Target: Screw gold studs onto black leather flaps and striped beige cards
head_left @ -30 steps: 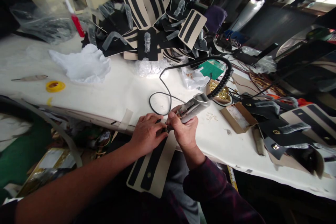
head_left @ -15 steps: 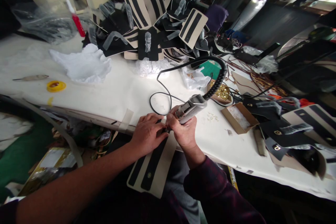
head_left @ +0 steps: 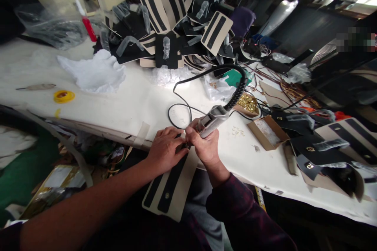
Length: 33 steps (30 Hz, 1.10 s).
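My right hand (head_left: pixel 204 141) is closed around a silver electric screwdriver (head_left: pixel 213 120), its thick black cord end pointing up and away. The tool slants down to a beige panel with black strips (head_left: pixel 172 188), which rests partly over my lap and the table edge. My left hand (head_left: pixel 167 147) grips the panel's far part, with thumb and forefinger close to the tool's tip. The tip itself is mostly hidden by my fingers. A small round metal fastener (head_left: pixel 167 195) sits in the black strip near the panel's near end.
Similar black and beige panels (head_left: pixel 166 49) are heaped at the back. On the right stand a box of gold-coloured fittings (head_left: pixel 247 102), a small cardboard box (head_left: pixel 268 132) and more panels (head_left: pixel 347 137). Crumpled white sheeting (head_left: pixel 94 71) and a yellow tape roll (head_left: pixel 64 96) lie left.
The screwdriver's rear end and its cord have shifted slightly left and tilted a little. Both hands and the panel stay almost where they were.
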{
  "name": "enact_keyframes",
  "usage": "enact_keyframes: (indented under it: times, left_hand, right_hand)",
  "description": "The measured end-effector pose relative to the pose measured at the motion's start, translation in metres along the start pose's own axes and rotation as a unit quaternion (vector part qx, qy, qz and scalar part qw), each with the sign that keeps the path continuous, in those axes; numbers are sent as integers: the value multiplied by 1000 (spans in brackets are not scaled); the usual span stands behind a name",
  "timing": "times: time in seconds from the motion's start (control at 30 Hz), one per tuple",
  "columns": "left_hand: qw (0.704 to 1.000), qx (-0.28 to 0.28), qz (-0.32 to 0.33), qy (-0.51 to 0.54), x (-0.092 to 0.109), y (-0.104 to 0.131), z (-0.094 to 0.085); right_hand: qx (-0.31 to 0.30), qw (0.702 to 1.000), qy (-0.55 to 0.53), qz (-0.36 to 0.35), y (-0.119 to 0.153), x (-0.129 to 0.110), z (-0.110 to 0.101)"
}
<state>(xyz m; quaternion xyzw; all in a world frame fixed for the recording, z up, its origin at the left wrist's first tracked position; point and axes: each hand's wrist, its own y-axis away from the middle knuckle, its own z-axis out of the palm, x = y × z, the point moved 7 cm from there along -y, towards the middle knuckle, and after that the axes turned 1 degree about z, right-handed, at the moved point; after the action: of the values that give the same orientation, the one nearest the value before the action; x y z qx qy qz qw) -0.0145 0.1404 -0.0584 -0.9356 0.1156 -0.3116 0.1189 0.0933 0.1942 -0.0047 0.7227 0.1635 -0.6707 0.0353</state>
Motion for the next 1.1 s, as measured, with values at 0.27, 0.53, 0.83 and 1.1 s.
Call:
enact_keyframes:
  times: [0.27,0.53,0.83,1.1]
  left_hand:
    - [1000,7,2,-11,0,0,-1]
    - [999,16,21,-33,5,1,-4]
    - [998,28,12,-47,0,-1,1]
    - [993,42,-14,-108,-2,3,-6]
  right_hand:
    - [5,1000,-14,-4,0,0,4]
    - [-77,994,-2,-72,-5,-36,11]
    - [13,837,545,43,-22,12,-86]
    - [98,823,559,2,15,24,-118]
